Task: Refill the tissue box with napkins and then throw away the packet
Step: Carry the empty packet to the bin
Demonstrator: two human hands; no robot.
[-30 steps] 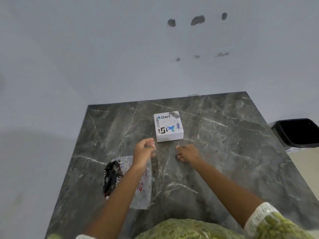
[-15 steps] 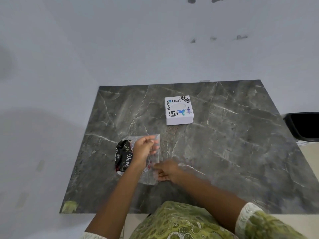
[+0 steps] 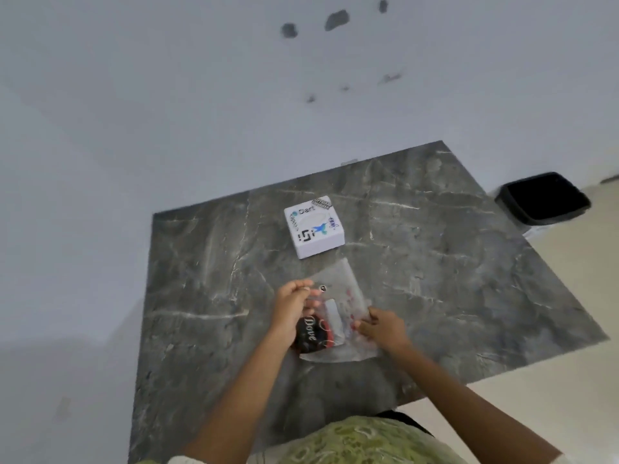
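A clear plastic napkin packet (image 3: pixel 338 309) with a black "Dove" label and red print is held just above the dark marble table (image 3: pixel 207 296). My left hand (image 3: pixel 291 306) grips its left edge near the top. My right hand (image 3: pixel 382 328) pinches its right edge. The white square tissue box (image 3: pixel 314 226), covered with stickers, sits shut on the table just beyond the packet. The napkins inside the packet are hard to make out.
A black waste bin (image 3: pixel 542 199) stands on the floor past the table's far right corner. A white wall runs behind and to the left of the table. My green patterned clothing (image 3: pixel 361 440) is at the near edge.
Both hands moved from the table near the box to the packet and took hold of it. The packet has shifted right, closer to the tissue box. The camera has tilted.
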